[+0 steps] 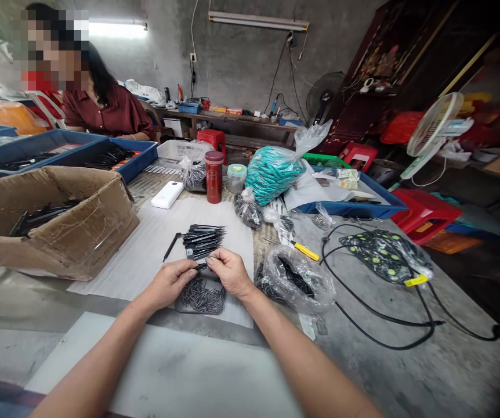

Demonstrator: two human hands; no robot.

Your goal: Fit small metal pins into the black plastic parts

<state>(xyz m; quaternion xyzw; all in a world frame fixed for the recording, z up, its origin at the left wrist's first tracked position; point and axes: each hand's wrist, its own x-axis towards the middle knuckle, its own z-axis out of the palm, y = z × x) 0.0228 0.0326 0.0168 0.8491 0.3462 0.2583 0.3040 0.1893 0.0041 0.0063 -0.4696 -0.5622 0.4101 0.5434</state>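
My left hand (pixel 174 283) and my right hand (pixel 231 271) meet over a shallow tray of small dark metal pins (pixel 200 296). Between their fingertips is a small black part (pixel 201 266), pinched from both sides; its exact kind is too small to make out. Just beyond my fingers lies a stack of slim black pieces with thin pointed ends (pixel 204 237). One separate black piece (pixel 172 247) rests to its left on the white sheet (pixel 145 232). An open clear bag of black parts (pixel 296 278) is close to my right wrist.
At left stands a cardboard box (pixel 58 232) with black parts, blue bins (pixel 141 157) behind it. A red cup (pixel 214 180), a bag of teal pieces (pixel 271 171) and a yellow-handled screwdriver (pixel 305 251) are ahead. Black cable (pixel 380 319) loops at right. Another person (pixel 106 113) sits across.
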